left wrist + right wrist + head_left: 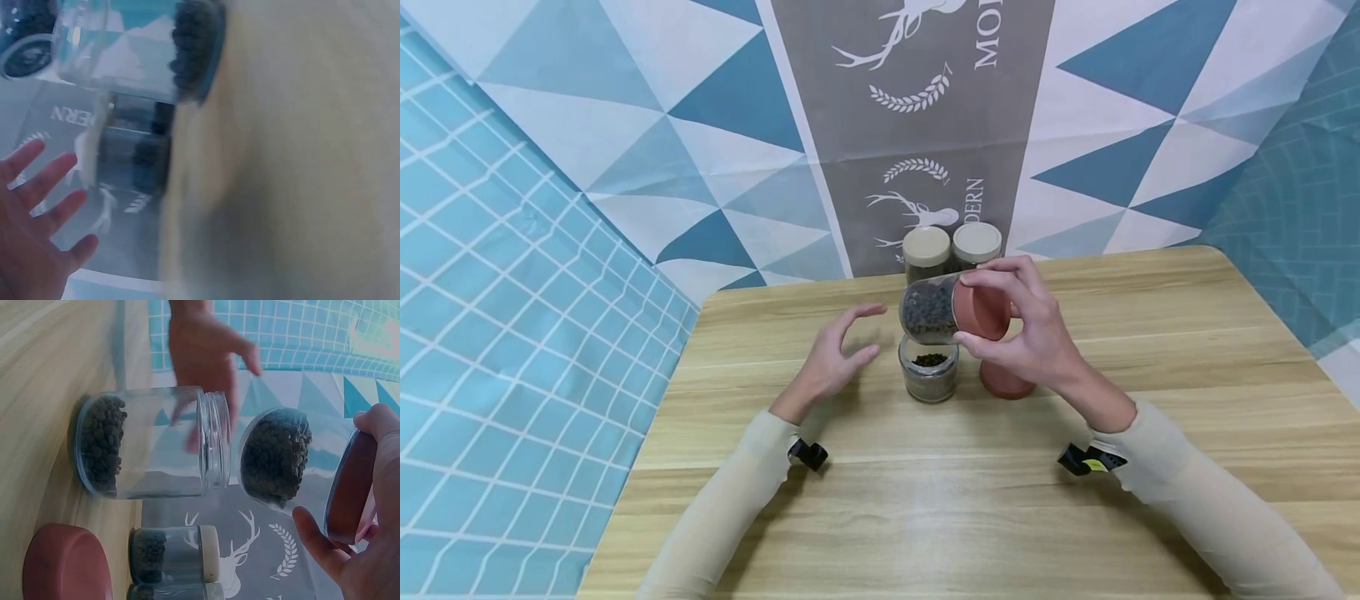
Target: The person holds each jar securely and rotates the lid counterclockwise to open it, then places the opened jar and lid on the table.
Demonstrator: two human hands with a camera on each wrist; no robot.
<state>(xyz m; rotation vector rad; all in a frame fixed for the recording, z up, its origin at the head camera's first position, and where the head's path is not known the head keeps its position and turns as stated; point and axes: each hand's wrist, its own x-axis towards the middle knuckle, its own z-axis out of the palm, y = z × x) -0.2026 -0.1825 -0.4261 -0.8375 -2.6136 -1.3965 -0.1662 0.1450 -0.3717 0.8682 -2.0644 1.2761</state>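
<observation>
Head view: the right hand [1033,329] grips a red-lidded glass jar [928,312] by its lid [985,310], tilted above an uncapped bean jar [929,387]; should the lid loosen, one jar could fall onto the other. The left hand [829,360], empty, has fingers wide.

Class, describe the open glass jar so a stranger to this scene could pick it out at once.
On the wooden table, look in front of the two pale-lidded jars. There, between the left hand and the loose red lid, stands the open jar with dark pellets inside. Unlike the jar held in the right hand and the pair behind, it alone has no lid.
</observation>
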